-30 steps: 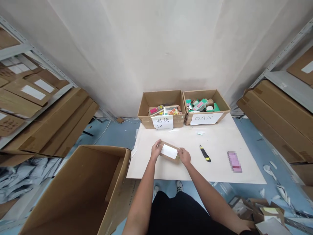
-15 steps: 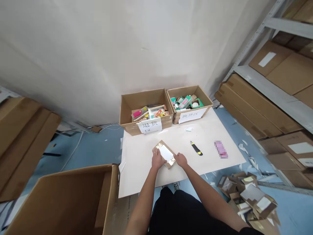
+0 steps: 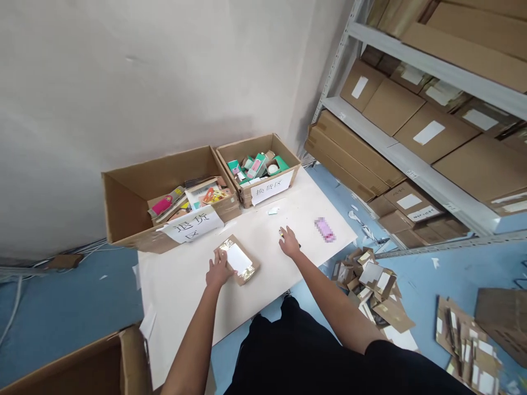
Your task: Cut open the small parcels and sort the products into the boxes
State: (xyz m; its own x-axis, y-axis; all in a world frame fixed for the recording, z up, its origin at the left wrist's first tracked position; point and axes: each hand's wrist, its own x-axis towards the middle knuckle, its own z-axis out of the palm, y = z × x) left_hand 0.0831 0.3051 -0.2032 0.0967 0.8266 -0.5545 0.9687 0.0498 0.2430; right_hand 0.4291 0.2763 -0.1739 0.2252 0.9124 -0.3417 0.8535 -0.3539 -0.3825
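A small cardboard box [image 3: 239,260] with a white label and shiny clear tape lies on the white tabletop [image 3: 181,296]. My left hand [image 3: 219,270] holds its left edge, thumb and fingers against the top and side. To the right, my right hand [image 3: 290,242] is closed over a black and yellow utility knife [image 3: 281,232] lying on the table. Most of the knife is hidden under the fingers; only its ends peek out. A blurred pink item [image 3: 325,229] lies farther right, apart from both hands.
Two open cartons with handwritten paper signs stand at the back: a larger one [image 3: 132,238] and a smaller one [image 3: 294,174], both holding small packages. Metal shelving [image 3: 395,144] with boxes rises at right. Flattened cardboard [image 3: 381,285] is piled on the floor. Another open carton [image 3: 134,351] sits at lower left.
My right hand has left the small box and moved right onto the utility knife. The left hand stays on the box. The view has turned to the right.
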